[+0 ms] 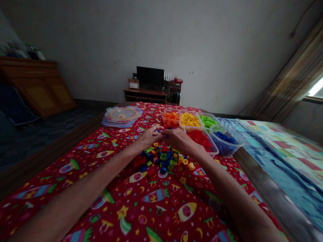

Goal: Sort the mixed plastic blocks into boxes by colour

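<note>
Over the far side of a mixed pile of toy building bricks (pixel 163 156), my left hand (pixel 148 138) and my right hand (pixel 176 138) meet fingertip to fingertip. Both hands have their fingers drawn together. Specks of blue show around the fingertips, but what they grip is too small to make out. Blue, green, red, orange and yellow pieces make up the pile, lying loose on the cloth. Just beyond my right hand stands a clear tub of red bricks (pixel 199 139), partly covered by that hand and wrist.
Behind are containers of orange bricks (pixel 172 118), yellow bricks (pixel 189 119) and green bricks (pixel 207 121). A round tub (pixel 228 151) holds blue bricks at the right. Stacked lids (pixel 122 116) lie at the left on the red patterned tablecloth (pixel 161 215). A bed (pixel 275 151) adjoins the table's right edge.
</note>
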`<control>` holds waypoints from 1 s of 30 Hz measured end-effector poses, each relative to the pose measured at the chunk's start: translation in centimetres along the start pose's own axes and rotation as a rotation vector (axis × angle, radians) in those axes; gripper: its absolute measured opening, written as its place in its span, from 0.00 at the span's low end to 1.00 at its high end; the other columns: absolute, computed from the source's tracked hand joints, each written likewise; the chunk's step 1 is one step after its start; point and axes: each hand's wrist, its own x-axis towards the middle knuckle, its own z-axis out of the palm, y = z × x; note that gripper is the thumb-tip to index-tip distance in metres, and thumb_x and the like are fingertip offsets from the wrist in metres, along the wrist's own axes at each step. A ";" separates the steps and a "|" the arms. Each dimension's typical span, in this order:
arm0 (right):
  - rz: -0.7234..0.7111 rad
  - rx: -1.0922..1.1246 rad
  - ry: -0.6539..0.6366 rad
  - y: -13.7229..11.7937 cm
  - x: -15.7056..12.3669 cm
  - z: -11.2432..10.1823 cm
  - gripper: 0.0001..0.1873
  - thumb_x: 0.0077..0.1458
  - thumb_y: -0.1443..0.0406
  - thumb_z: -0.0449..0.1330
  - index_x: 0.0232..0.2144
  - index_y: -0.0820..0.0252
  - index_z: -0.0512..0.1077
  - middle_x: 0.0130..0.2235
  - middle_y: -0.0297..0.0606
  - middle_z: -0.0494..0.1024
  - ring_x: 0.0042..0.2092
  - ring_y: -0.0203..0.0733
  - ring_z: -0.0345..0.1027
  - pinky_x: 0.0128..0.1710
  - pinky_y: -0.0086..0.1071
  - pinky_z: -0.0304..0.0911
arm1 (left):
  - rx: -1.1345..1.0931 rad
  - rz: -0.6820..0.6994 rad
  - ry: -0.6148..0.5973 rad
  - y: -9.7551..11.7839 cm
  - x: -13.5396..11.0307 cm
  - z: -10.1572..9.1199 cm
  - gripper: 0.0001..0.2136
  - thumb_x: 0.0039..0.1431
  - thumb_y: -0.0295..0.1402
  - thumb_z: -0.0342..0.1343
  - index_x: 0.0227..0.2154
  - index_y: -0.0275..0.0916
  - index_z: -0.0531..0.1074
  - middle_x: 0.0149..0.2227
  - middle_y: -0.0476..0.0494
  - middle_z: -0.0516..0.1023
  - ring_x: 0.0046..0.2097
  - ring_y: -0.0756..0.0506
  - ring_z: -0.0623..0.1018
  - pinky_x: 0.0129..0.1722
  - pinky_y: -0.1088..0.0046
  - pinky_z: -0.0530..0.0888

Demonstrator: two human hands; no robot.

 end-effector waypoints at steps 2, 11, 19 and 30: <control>0.026 -0.052 0.010 0.4 0.0 0.2 0.08 0.58 0.67 0.54 0.35 0.64 0.73 0.28 0.36 0.74 0.26 0.30 0.57 0.27 0.28 0.45 | 0.026 0.034 -0.045 0.4 -0.2 -0.1 0.28 0.48 0.52 0.57 0.45 0.35 0.68 0.28 0.47 0.78 0.32 0.44 0.78 0.32 0.71 0.71; 0.180 -0.280 0.038 1.4 -0.3 -0.9 0.13 0.56 0.69 0.50 0.37 0.63 0.73 0.28 0.39 0.75 0.25 0.32 0.56 0.27 0.31 0.43 | 0.782 0.253 -0.205 -2.3 -0.2 -1.9 0.08 0.52 0.30 0.55 0.33 0.37 0.77 0.35 0.44 0.80 0.39 0.45 0.77 0.42 0.72 0.71; 0.132 -0.268 -0.018 1.6 -0.6 -0.7 0.16 0.55 0.71 0.50 0.43 0.63 0.72 0.34 0.42 0.77 0.30 0.34 0.62 0.29 0.30 0.47 | 0.770 0.230 -0.135 -3.3 -0.2 -1.3 0.08 0.51 0.29 0.54 0.32 0.39 0.76 0.33 0.46 0.79 0.36 0.45 0.77 0.38 0.73 0.70; 0.048 -0.133 -0.092 0.8 -0.5 1.0 0.15 0.59 0.61 0.55 0.47 0.61 0.70 0.34 0.41 0.77 0.32 0.36 0.66 0.29 0.28 0.49 | 0.107 -0.065 -0.019 -0.8 0.2 -1.1 0.24 0.41 0.43 0.62 0.40 0.37 0.65 0.22 0.53 0.73 0.22 0.51 0.69 0.21 0.79 0.61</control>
